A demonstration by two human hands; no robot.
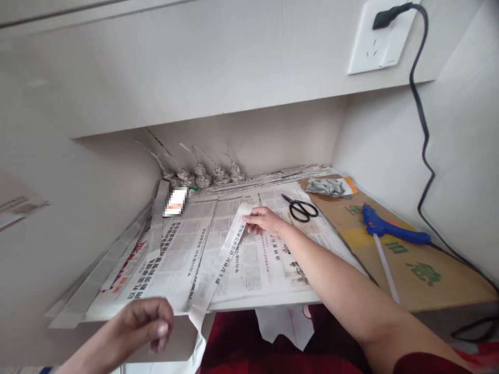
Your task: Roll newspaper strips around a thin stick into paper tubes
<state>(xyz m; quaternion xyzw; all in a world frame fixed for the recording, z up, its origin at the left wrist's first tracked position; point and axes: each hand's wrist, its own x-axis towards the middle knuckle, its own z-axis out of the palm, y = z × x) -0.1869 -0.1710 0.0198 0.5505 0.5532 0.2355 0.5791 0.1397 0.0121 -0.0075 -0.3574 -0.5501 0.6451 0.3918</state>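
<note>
My right hand (264, 222) pinches the upper end of a long newspaper strip (222, 265) between thumb and fingers. The strip runs slantwise over the spread newspapers (179, 254), and its lower end hangs curling over the table's front edge. Off to the left of that hanging end is my left hand (146, 324), its fingers curled in and the thumb pressed to them, with nothing visible in it. It is apart from the strip. Black-handled scissors (301, 209) lie on the newspaper just beyond my right wrist.
Several woven paper gourds (202, 176) line the back left, beside thin rolled paper sticks (273, 179). A phone (175, 202) lies left. On the right, cardboard (409, 265) carries a blue glue gun (393, 228) and a crumpled packet (331, 187). Its black cord (423, 130) hangs from a socket.
</note>
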